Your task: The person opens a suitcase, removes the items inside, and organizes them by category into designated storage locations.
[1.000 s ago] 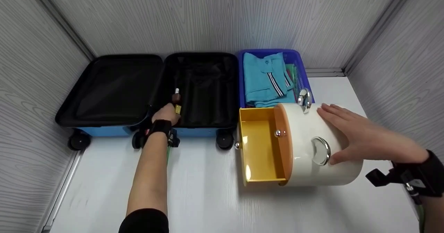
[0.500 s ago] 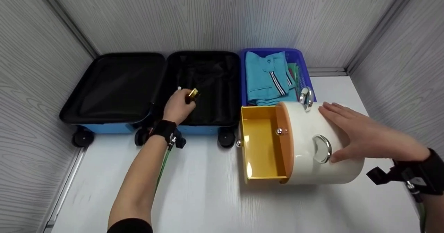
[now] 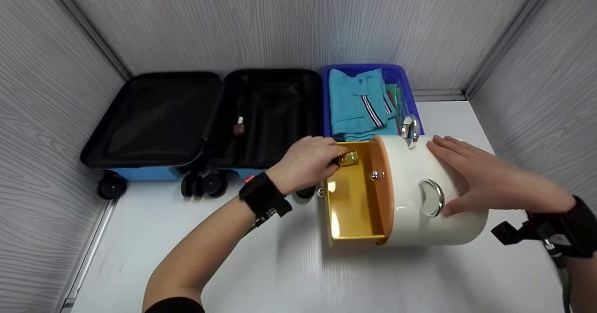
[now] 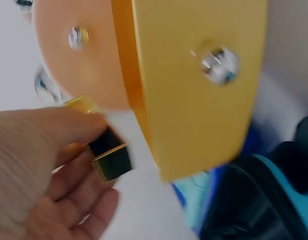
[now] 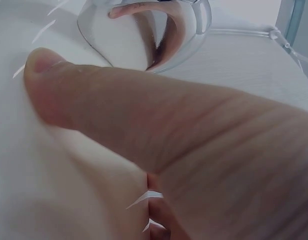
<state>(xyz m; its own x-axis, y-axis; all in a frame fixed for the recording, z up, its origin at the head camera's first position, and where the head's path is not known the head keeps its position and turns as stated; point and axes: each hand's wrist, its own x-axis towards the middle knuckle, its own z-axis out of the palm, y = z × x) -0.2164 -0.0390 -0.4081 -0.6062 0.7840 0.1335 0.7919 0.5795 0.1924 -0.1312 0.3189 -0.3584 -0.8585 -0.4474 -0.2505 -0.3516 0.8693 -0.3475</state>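
My left hand (image 3: 305, 161) pinches a small black and gold box-shaped item (image 4: 112, 157) between thumb and fingers. In the head view its gold end (image 3: 349, 158) overlaps the back left part of a pulled-out yellow drawer (image 3: 352, 210). The drawer belongs to a white rounded case (image 3: 413, 224) with an orange face and silver handles. My right hand (image 3: 496, 177) rests on the white case with its fingers spread and straight. Close up, the right thumb (image 5: 104, 95) lies along the white surface near a chrome handle (image 5: 204, 20).
An open blue suitcase with black lining (image 3: 284, 103) lies at the back left. A small brown bottle with a white cap (image 3: 239, 127) lies in its right half. Behind the drawer stands a blue basket (image 3: 396, 73) with a folded turquoise garment (image 3: 357, 112).
My left hand has lifted the black and gold item from the suitcase and carried it right to the yellow drawer. My right hand has stayed on the white case.
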